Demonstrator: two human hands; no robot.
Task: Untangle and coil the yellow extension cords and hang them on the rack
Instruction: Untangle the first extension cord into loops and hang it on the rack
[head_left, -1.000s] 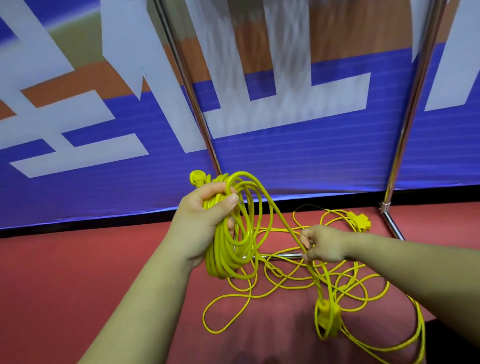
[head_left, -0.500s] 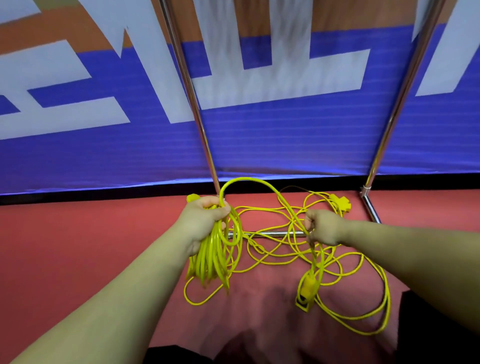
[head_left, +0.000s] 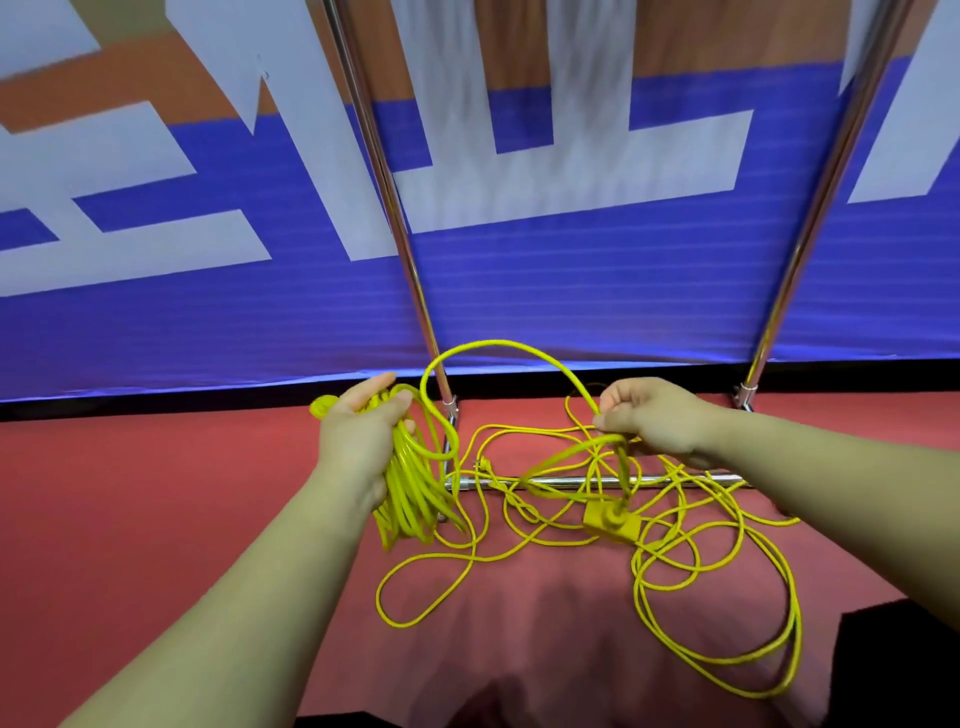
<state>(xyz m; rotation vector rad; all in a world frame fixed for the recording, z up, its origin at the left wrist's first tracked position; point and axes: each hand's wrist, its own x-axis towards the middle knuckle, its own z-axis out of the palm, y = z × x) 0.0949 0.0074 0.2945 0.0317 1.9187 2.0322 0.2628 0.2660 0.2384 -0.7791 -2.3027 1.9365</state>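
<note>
Blue banner with big white lettering (head_left: 571, 291) fills the back, with red matte floor (head_left: 156, 493) under it. Chrome tube rack (head_left: 408, 260) stands in front of me: two slanted uprights and a base bar low across the floor. Nothing hangs on the part I can see, and the top rail is out of frame.

Loose yellow extension cord (head_left: 638, 577) sprawls over the floor and across the base bar, mostly to my right, loops crossing and not sorted. Bundled yellow coil (head_left: 410, 488) hangs from my left hand (head_left: 358, 441), fingers and thumb wrapped round the top of the loops. A yellow plug (head_left: 322, 405) pokes out past the knuckles. Right hand (head_left: 654, 421) is curled tight, thumb and forefinger pinching one strand.

Change: a second ago my right hand was low by the tangle, drawing slack. Now it is up level with the left, and a tall arc of cord (head_left: 498, 344) spans the two hands. The coil has gone from raised to hanging low. I read this as the next loop formed, ready to lay into the left grip.

Rectangular yellow socket block (head_left: 610, 522) sits just under the right hand by the base bar. Cannot tell if it touches the floor. It was nearer me before, so it looks dragged in. Small yellow plug end (head_left: 484, 462) lies by the bar. Plenty of cord left, so hanging is a way off.
</note>
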